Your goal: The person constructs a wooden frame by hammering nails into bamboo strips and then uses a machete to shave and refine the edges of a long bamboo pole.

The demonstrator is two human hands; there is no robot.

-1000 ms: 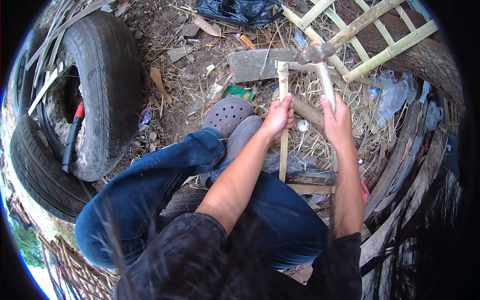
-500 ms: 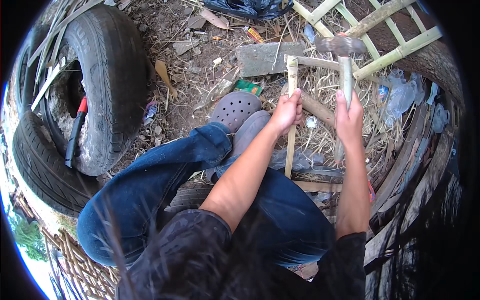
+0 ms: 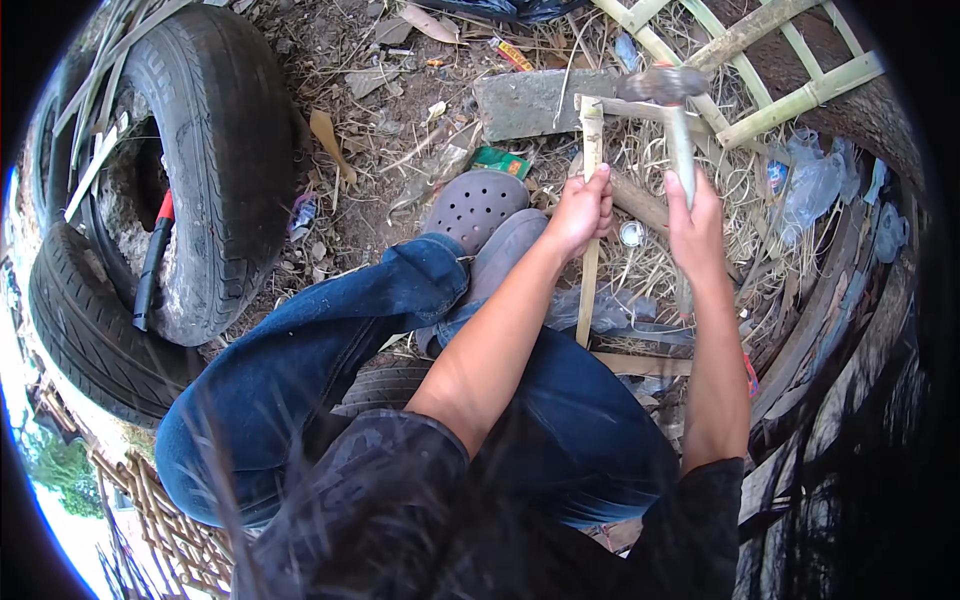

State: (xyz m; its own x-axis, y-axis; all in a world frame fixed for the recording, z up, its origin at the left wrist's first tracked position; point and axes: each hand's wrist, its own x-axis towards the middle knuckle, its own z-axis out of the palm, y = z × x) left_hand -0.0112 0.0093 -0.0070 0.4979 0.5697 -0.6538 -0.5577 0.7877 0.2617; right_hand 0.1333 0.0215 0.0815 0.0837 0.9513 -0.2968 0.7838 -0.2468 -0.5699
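Note:
My left hand (image 3: 580,214) is closed round an upright flat bamboo strip (image 3: 592,135). At its top end the strip meets a bamboo crosspiece (image 3: 640,108) that runs right beneath the hammer. My right hand (image 3: 697,228) grips the pale handle of a hammer (image 3: 680,150), thumb laid along it. The blurred metal head (image 3: 662,84) is up beside the strip's top corner; whether it touches the crosspiece I cannot tell. Just beyond the corner lies a grey stone block (image 3: 535,104). A round wooden stick (image 3: 640,203) lies on the ground between my hands.
A bamboo lattice (image 3: 800,100) spans the upper right, near crumpled clear plastic (image 3: 810,185). Dry shavings and litter cover the ground. Old tyres (image 3: 225,150) stand at left, with a red-and-black tool (image 3: 152,265) against one. My clog-shod feet (image 3: 480,210) are left of the strip.
The hammer has swung slightly left, its head now nearer the strip's top corner and its handle tilted. My left hand keeps its hold on the strip. The view has shifted slightly.

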